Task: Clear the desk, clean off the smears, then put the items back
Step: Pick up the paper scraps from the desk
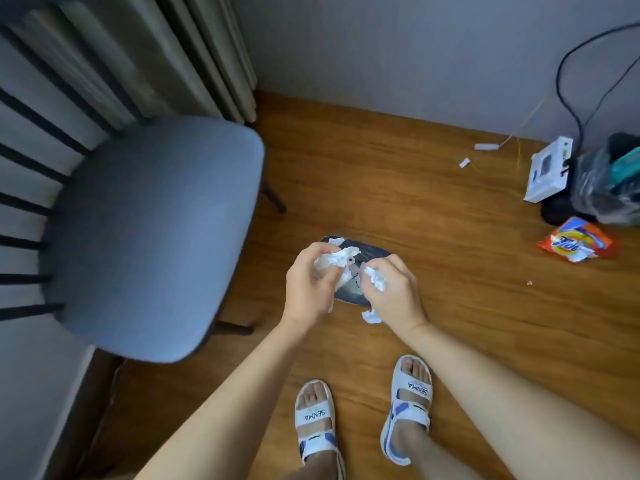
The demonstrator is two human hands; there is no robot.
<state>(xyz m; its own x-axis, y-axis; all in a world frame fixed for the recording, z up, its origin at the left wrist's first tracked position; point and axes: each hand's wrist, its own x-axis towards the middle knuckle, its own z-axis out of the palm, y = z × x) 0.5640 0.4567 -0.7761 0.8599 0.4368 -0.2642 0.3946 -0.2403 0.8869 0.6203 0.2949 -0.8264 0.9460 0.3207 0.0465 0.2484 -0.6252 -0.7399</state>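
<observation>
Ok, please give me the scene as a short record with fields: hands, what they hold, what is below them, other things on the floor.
left hand: grips crumpled white tissue
right hand: pinches smaller tissue wad
below hands: dark bin bag on wooden floor
chair: blue seat, to the left
far right: orange Tide packet, white box, clear plastic bag
</observation>
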